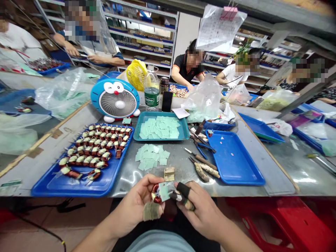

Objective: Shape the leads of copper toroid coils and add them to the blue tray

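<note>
The left hand was closed in a narrow pinch around a wound toroidal coil, held above the near edge of the desk at the lower centre of the frame. A pale green insulating square stood against the coil, between the two hands. A tan strip hung below the left hand; its attachment could not be determined. The right hand was curled narrowly around a small tool, which was partly hidden by the fingers. A black finger cot covered one finger of that hand. Further coils stood in rows in a blue tray at the left centre. A teal tray at the upper centre held a pile of green squares, and loose squares lay on the desk directly below it. A small tan block lay just beyond the hands. To the right were blue-handled pliers and two tools with wrapped handles, beside a blue tray. A co-worker was working beyond the desk at the upper centre.
</note>
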The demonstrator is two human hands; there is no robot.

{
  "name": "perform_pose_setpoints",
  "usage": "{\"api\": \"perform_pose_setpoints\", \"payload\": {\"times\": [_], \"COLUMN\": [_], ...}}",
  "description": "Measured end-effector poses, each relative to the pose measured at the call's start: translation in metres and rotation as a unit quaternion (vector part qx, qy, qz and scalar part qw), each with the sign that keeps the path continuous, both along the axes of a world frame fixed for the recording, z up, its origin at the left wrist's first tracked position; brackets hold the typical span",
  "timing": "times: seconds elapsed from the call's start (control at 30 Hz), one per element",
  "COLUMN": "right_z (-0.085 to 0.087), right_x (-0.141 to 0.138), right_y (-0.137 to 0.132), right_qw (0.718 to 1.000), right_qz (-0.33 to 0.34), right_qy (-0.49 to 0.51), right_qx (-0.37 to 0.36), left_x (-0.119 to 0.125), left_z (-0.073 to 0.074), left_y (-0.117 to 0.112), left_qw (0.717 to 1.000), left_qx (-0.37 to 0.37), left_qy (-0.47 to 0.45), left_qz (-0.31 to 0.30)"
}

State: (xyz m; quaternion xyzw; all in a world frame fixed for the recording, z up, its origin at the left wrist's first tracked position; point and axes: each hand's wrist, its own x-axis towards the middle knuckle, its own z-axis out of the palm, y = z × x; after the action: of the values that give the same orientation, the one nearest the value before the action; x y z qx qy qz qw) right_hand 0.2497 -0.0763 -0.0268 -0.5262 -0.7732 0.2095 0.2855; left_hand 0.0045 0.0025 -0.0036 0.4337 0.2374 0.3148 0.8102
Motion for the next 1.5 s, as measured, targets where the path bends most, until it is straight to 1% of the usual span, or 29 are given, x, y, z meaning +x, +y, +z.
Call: {"api": "perform_pose_setpoints", "payload": {"times": [0.07,0.1,0.13,0.17,0.23,0.3,0.37,0.43,0.5,0.53,0.57,0.67,0.7,0.73,0.77,0.83,0.93,1.03,1.1,1.17,1.23,1.3,1.4,1.43,1.5], "right_z": [-0.005,-0.007,-0.008,-0.008,-0.002,0.007,0.016,0.02,0.021,0.021,0.02,0.02,0.021,0.022,0.023,0.025,0.028,0.03,0.031,0.031,0.03,0.028,0.028,0.029,0.035], "right_x": [-0.006,-0.01,-0.015,-0.02,-0.03,-0.037,-0.041,-0.043,-0.043,-0.043,-0.043,-0.042,-0.043,-0.043,-0.043,-0.044,-0.047,-0.049,-0.05,-0.05,-0.051,-0.053,-0.059,-0.061,-0.062], "right_y": [-0.007,-0.012,-0.016,-0.019,-0.023,-0.02,-0.015,-0.01,-0.007,-0.007,-0.007,-0.009,-0.009,-0.009,-0.009,-0.008,-0.007,-0.006,-0.006,-0.006,-0.005,-0.006,-0.006,-0.006,-0.006], "right_qw": [0.993,0.984,0.974,0.964,0.948,0.938,0.937,0.939,0.94,0.94,0.939,0.94,0.941,0.942,0.942,0.942,0.939,0.936,0.936,0.937,0.938,0.941,0.941,0.935,0.911], "right_qz": [-0.076,-0.11,-0.128,-0.131,-0.114,-0.115,-0.125,-0.128,-0.114,-0.104,-0.095,-0.078,-0.078,-0.081,-0.086,-0.097,-0.093,-0.085,-0.082,-0.073,-0.07,-0.082,-0.094,-0.092,-0.075], "right_qy": [0.035,0.062,0.09,0.116,0.154,0.17,0.164,0.151,0.15,0.156,0.164,0.177,0.179,0.18,0.183,0.184,0.182,0.185,0.189,0.189,0.185,0.184,0.204,0.221,0.265], "right_qx": [-0.081,-0.123,-0.164,-0.2,-0.256,-0.278,-0.283,-0.28,-0.284,-0.285,-0.286,-0.281,-0.277,-0.273,-0.269,-0.265,-0.278,-0.288,-0.286,-0.286,-0.284,-0.273,-0.253,-0.262,-0.306], "left_x": [-0.001,-0.001,-0.001,-0.001,0.001,0.005,0.008,0.01,0.01,0.009,0.008,0.007,0.007,0.008,0.009,0.012,0.016,0.017,0.016,0.014,0.012,0.01,0.009,0.009,0.01], "left_z": [0.002,0.003,0.005,0.006,0.009,0.01,0.011,0.012,0.011,0.011,0.011,0.015,0.017,0.019,0.022,0.028,0.031,0.028,0.024,0.022,0.023,0.026,0.032,0.034,0.034], "left_y": [0.002,0.003,0.003,0.004,0.003,0.003,0.003,0.002,0.001,-0.001,-0.002,-0.005,-0.005,-0.005,-0.005,-0.004,-0.004,-0.005,-0.007,-0.007,-0.007,-0.006,-0.006,-0.007,-0.007], "left_qw": [0.996,0.99,0.982,0.971,0.946,0.925,0.91,0.9,0.891,0.891,0.897,0.94,0.948,0.949,0.945,0.926,0.906,0.887,0.873,0.866,0.868,0.878,0.891,0.893,0.904], "left_qx": [0.04,0.068,0.101,0.137,0.204,0.249,0.274,0.294,0.314,0.314,0.302,0.217,0.196,0.187,0.191,0.214,0.259,0.301,0.313,0.319,0.316,0.301,0.281,0.276,0.254], "left_qy": [0.061,0.1,0.14,0.179,0.24,0.279,0.306,0.318,0.322,0.323,0.318,0.263,0.251,0.252,0.266,0.311,0.335,0.351,0.373,0.385,0.382,0.369,0.356,0.354,0.343], "left_qz": [0.046,0.066,0.078,0.084,0.08,0.072,0.066,0.061,0.061,0.059,0.054,0.03,0.018,0.005,-0.006,-0.024,-0.016,-0.012,-0.015,-0.018,-0.027,-0.036,-0.03,-0.026,-0.026]}}
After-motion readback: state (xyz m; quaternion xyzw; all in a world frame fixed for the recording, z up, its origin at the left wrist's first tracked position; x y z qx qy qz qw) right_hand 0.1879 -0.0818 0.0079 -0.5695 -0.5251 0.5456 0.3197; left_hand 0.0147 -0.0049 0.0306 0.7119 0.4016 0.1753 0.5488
